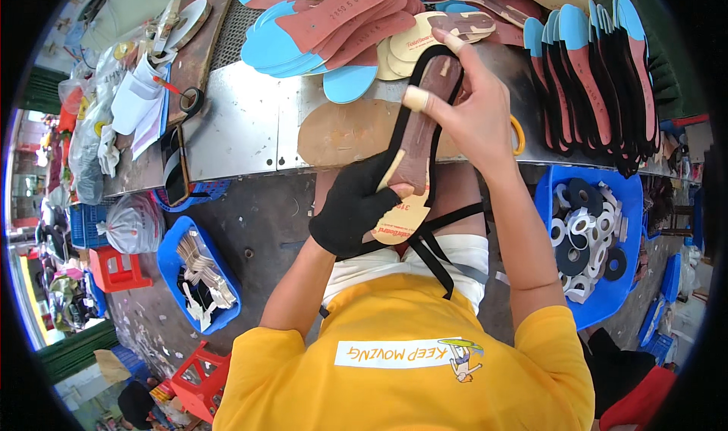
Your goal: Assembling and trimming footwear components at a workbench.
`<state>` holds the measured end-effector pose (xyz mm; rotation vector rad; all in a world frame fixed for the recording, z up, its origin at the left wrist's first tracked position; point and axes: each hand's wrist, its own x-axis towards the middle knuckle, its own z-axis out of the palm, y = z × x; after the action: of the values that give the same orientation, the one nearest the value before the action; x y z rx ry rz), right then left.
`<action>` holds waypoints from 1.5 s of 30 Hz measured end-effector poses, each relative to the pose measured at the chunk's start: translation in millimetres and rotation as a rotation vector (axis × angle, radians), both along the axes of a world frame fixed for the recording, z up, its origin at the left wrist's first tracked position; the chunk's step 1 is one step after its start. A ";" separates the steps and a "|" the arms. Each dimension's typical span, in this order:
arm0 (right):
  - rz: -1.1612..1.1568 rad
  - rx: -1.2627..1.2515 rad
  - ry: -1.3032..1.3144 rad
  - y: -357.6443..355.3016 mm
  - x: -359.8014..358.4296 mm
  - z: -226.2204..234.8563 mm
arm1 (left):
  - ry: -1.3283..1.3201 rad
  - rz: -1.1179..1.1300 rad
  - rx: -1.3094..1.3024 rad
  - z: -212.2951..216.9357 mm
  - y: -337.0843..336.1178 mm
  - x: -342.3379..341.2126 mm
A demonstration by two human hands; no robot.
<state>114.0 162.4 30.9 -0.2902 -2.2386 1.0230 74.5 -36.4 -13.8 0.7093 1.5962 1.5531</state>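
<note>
A shoe insole board (417, 147), cream at the forepart and brown along the shank, is held slantwise over my lap. Black edging tape runs round its rim, and a loose tail of black tape (438, 263) hangs across my thighs. My left hand (349, 210), in a black fingerless glove, grips the board's lower part with the thumb on its face. Round its upper, narrow end curl the fingers of my right hand (485, 109), bare with a pale wrap on the thumb. The exact contact of the right fingertips is partly hidden.
Ahead on the metal bench (227, 120) lie piled red-and-blue insoles (334, 29). Black-edged insoles (588, 82) stand at the right. A blue bin of tape rolls (626, 241) is below right; a blue basket (235, 279) and red stools (121, 270) are left.
</note>
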 end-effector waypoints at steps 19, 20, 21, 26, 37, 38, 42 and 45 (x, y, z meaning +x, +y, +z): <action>0.189 -0.515 -0.357 -16.7 62.7 -42.1 | -0.430 0.314 0.238 -8.6 27.4 -2.8; 0.255 -0.654 -0.319 -16.0 65.8 -44.4 | -0.426 0.301 0.265 -12.1 28.2 -1.4; 0.323 -0.786 -0.273 -12.0 65.4 -42.7 | -0.473 0.428 0.262 -12.9 25.9 4.3; 0.088 0.565 0.030 28.3 70.4 -4.4 | -0.753 -0.036 0.330 -26.6 19.5 2.9; -0.695 0.358 -0.004 205.0 160.0 99.5 | -0.527 -0.114 0.529 -18.2 16.7 -17.1; -0.814 0.518 -0.030 220.2 159.4 98.4 | -0.511 -0.132 0.482 -15.5 15.9 -17.8; -0.814 0.770 -0.197 279.2 182.4 107.9 | -0.400 -0.025 0.298 -9.6 27.2 -20.1; -0.798 0.996 0.057 205.5 128.1 100.6 | -0.373 0.144 0.202 -21.1 3.6 -36.8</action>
<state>242.1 367.9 131.4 -0.5982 -1.9932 -0.4919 37.7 -32.8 -34.9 0.3840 1.2475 1.8467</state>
